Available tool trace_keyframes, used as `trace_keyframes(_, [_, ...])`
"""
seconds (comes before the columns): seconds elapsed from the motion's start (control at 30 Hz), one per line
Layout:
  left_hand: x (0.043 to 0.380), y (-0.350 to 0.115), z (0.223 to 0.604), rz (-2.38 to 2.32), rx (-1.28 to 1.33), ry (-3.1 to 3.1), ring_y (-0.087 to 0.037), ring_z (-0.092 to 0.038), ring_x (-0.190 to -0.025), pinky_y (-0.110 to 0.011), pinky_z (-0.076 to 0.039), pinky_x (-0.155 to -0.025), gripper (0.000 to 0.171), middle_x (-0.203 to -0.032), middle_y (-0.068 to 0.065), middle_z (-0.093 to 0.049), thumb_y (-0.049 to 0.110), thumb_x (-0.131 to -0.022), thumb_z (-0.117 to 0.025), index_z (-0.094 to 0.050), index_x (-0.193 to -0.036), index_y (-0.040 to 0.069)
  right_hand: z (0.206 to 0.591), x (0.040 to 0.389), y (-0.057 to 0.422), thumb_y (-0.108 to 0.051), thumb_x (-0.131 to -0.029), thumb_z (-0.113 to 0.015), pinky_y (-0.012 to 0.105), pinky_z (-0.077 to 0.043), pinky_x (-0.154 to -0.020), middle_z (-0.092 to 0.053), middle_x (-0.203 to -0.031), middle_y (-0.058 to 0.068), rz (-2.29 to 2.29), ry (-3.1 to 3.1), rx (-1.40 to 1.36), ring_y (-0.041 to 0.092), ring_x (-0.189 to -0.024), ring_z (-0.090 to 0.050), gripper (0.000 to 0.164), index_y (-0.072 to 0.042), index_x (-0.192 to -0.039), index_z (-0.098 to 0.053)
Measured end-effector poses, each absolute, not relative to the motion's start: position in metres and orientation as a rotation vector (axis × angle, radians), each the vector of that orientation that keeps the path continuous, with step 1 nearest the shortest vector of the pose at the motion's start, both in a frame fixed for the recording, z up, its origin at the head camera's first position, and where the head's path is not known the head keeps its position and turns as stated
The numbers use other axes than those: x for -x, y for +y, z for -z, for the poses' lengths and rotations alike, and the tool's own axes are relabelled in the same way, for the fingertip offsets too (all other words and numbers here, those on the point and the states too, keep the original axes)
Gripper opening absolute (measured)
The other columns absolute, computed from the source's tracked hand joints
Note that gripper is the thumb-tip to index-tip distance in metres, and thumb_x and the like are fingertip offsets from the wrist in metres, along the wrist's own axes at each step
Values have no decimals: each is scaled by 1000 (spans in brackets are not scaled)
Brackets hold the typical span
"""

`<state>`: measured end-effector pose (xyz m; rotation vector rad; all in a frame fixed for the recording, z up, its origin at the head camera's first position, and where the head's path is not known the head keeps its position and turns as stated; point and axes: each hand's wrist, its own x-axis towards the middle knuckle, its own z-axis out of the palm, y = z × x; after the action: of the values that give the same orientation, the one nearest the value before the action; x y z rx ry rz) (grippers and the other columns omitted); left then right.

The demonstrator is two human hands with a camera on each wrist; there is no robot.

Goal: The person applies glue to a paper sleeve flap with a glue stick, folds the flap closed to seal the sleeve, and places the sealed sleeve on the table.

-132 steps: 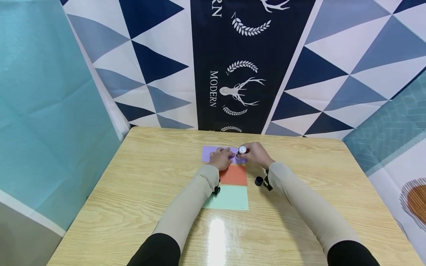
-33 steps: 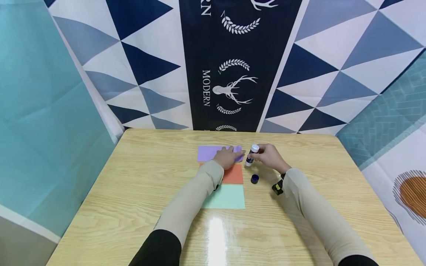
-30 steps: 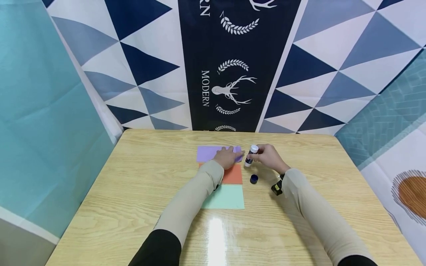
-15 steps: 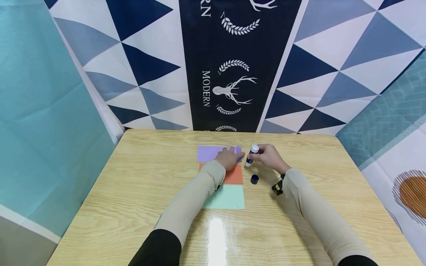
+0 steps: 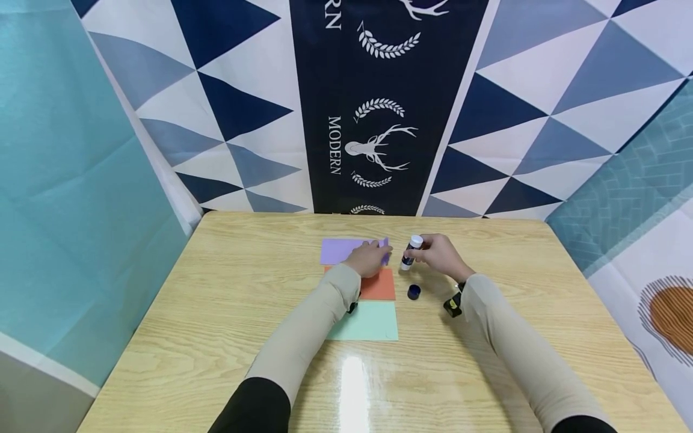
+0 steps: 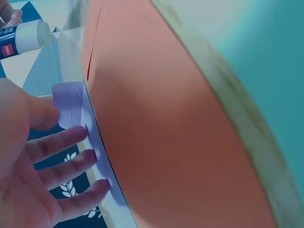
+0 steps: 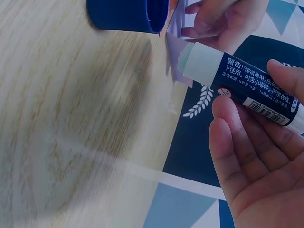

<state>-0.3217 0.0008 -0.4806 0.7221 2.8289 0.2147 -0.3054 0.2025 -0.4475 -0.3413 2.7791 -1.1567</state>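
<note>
The step in hand looked like turning up the right end of the flat rectangle of purple paper (image 5: 338, 251), which lay farthest in a row of three sheets on the pale wood-grain table (image 5: 260, 258). The left hand (image 5: 367, 258) lay over the purple paper's right half, its fingers spread with tips on the sheet and the thumb (image 6: 45, 114) beside a narrow purple flap (image 6: 71, 97) that stood up from that end. To the right of the purple paper, the right hand (image 5: 438, 255) pinched a navy-and-white cylindrical glue stick (image 7: 249, 84) between thumb and fingers, tilted and uncapped. A round dark-blue plastic cap (image 5: 414, 292) sat to the right and on the near side of the purple paper. The next move, as I judged it, called for laying the flap down evenly and pressing along it — with the glue end kept clear of the sheet. Just beside the purple paper's near edge lay a rectangle of orange-red paper (image 5: 381, 288), and nearer again one of mint-green paper (image 5: 370, 325); the beige left sleeve (image 5: 303, 334) hid part of both. I could not make out the thumb's exact contact with the flap, any glue on it, or whether the glue stick touched the table — and the right wrist view cut off the cap.
</note>
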Motion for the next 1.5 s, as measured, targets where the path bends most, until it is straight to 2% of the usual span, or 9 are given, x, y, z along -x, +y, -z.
trace_keyframes(0.2, [320,-6,481,-288,-744,2880,-24,-54,-121,-36,-45,-106,43,-138,-8,-52,11,-101,-42,-49,-144,18,447,305,202,-26,-89,-72,26,-43,-56,-71,-85,17,1159,2769,336,38,-79,-63,26,-2,-98,-72])
trace_keyframes(0.4, [320,-9,486,-327,-736,2945,-21,-57,-112,-33,-47,-101,36,-127,-8,-57,19,-105,-38,-58,-135,14,447,305,200,-26,-88,-73,27,-45,-58,-71,-85,17,1177,2753,336,38,-79,-63,27,-1,-98,-71])
trace_keyframes(0.67, [321,-8,485,-183,-762,2968,-21,-59,-114,-30,-46,-102,29,-126,-7,-62,20,-103,-45,-71,-111,9,445,306,199,-27,-88,-72,26,-44,-57,-71,-83,16,1171,2755,335,38,-79,-63,27,-2,-99,-71])
trace_keyframes(0.8, [323,-7,484,-216,-745,2953,-21,-61,-108,-33,-51,-97,25,-113,-5,-68,15,-101,-48,-72,-106,9,445,306,198,-26,-88,-73,26,-45,-58,-71,-84,17,1176,2760,341,38,-79,-63,26,-2,-98,-72])
trace_keyframes(0.93, [327,-5,485,-289,-657,2923,-20,-59,-104,-39,-54,-87,22,-103,-2,-68,13,-101,-47,-69,-100,11,446,306,198,-27,-88,-73,26,-43,-57,-71,-83,17,1175,2765,353,38,-78,-63,26,-3,-98,-72])
trace_keyframes(1.07, [331,-3,485,-271,-601,2902,-22,-53,-118,-47,-52,-93,19,-122,-2,-64,20,-102,-49,-63,-112,13,446,307,198,-26,-87,-73,26,-43,-56,-71,-82,17,1175,2773,350,38,-78,-63,26,-2,-97,-72])
trace_keyframes(1.2, [332,-2,484,-235,-558,2891,-21,-43,-133,-47,-48,-101,31,-145,0,-50,27,-102,-50,-54,-130,15,447,307,198,-26,-87,-74,25,-45,-57,-71,-83,17,1178,2769,343,38,-79,-64,26,-2,-96,-72])
trace_keyframes(1.3, [331,-1,485,-202,-539,2889,-20,-40,-135,-42,-49,-101,38,-148,2,-44,29,-103,-49,-50,-138,18,448,307,199,-27,-87,-74,26,-46,-58,-71,-83,17,1180,2766,337,38,-80,-64,26,-2,-96,-72])
trace_keyframes(1.5, [330,0,484,-148,-574,2881,-20,-37,-136,-36,-49,-101,42,-152,2,-39,31,-104,-46,-48,-144,19,450,308,201,-27,-87,-74,26,-46,-58,-71,-83,17,1176,2767,320,37,-80,-65,28,-2,-97,-72])
